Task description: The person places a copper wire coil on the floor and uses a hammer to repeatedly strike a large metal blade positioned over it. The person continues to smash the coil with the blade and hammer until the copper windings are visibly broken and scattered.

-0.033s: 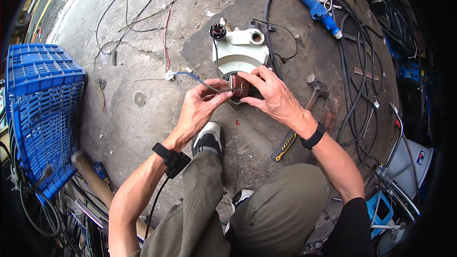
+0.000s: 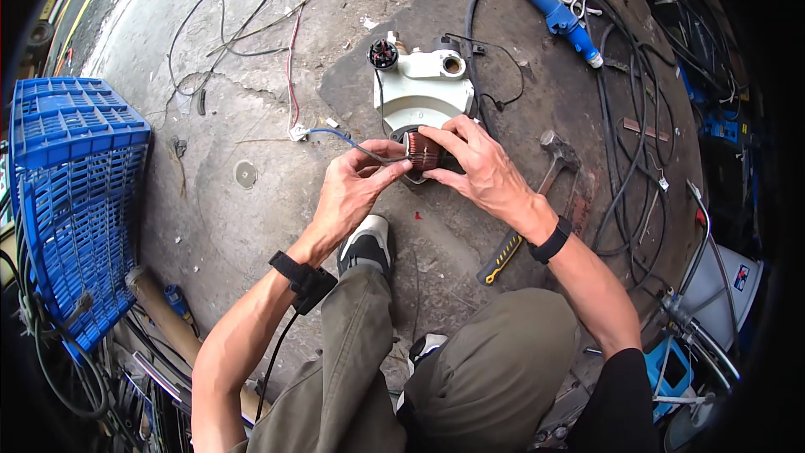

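Seen from above, a person crouches over a rough concrete floor [image 2: 260,243] with both bare hands meeting at a copper-wound coil [image 2: 423,153]. The coil sits just in front of a pale cast housing [image 2: 422,94], on the side nearer the person; its underside is hidden, so whether it is fixed or loose cannot be told. The right hand [image 2: 495,172] spans it, forefinger on the upper side and thumb on the lower, pressing it between them. The left hand [image 2: 350,184] has its thumb and forefinger drawn together at the coil's left edge, apparently pinching a dark lead [image 2: 369,152]. Beyond that hand the lead seems to turn blue and reach a white connector [image 2: 298,132] on the floor.

The likeliest trouble is strain: a tug toward the connector could pull the lead from the fingers or break a fine join. A thumbnail or a hard squeeze could scrape the windings' coating, risking a short. If the coil is loose, an easing of the right-hand grip could let it roll.
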`<action>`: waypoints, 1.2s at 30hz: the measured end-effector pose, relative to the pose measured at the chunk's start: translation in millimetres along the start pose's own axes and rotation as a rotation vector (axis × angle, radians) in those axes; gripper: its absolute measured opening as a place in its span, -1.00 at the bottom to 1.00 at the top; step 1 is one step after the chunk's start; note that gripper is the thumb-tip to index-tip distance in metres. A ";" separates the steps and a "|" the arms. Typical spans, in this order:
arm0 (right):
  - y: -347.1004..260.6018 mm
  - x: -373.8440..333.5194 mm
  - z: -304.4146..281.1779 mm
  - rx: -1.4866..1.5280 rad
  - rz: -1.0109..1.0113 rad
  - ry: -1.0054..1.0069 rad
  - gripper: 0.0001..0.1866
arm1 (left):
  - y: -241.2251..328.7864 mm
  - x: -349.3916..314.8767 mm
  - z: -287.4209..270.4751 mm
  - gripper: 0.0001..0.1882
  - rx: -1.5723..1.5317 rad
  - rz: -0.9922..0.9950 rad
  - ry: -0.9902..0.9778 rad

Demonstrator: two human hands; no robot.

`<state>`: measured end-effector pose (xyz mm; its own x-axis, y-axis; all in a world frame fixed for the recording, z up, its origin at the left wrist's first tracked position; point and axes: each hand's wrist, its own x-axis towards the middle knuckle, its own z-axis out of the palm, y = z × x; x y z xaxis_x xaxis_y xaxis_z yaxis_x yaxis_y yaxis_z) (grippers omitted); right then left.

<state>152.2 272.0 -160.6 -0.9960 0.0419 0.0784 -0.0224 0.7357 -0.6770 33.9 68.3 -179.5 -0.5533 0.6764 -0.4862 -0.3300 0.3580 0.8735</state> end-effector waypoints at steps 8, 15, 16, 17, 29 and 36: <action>2.4 3.4 -1.6 0.058 -0.019 -0.045 -0.39 | 13.8 -0.3 6.2 -0.64 0.095 -0.040 0.046; 3.0 7.4 -6.2 0.087 -0.016 -0.111 -0.45 | 6.2 -3.5 10.5 -0.65 0.073 0.020 0.090; 3.3 8.1 -7.2 0.090 -0.014 -0.117 -0.46 | 7.6 -3.8 11.1 -0.66 0.075 0.011 0.089; 3.7 7.6 -6.7 0.093 -0.013 -0.122 -0.47 | 10.6 -3.9 11.4 -0.66 0.077 0.002 0.088; -5.8 -38.6 -18.9 -0.026 0.222 0.204 -0.33 | 10.4 -8.5 14.4 -0.62 0.059 -0.006 0.048; 13.5 -233.0 -53.9 -0.040 0.872 0.501 -0.73 | 15.4 -41.3 -6.7 -0.78 0.221 -0.116 -0.019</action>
<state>388.6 308.7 -148.6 -0.5124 0.8492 -0.1282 0.7094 0.3344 -0.6204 46.5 41.7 -146.2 -0.5060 0.6341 -0.5848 -0.2140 0.5645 0.7972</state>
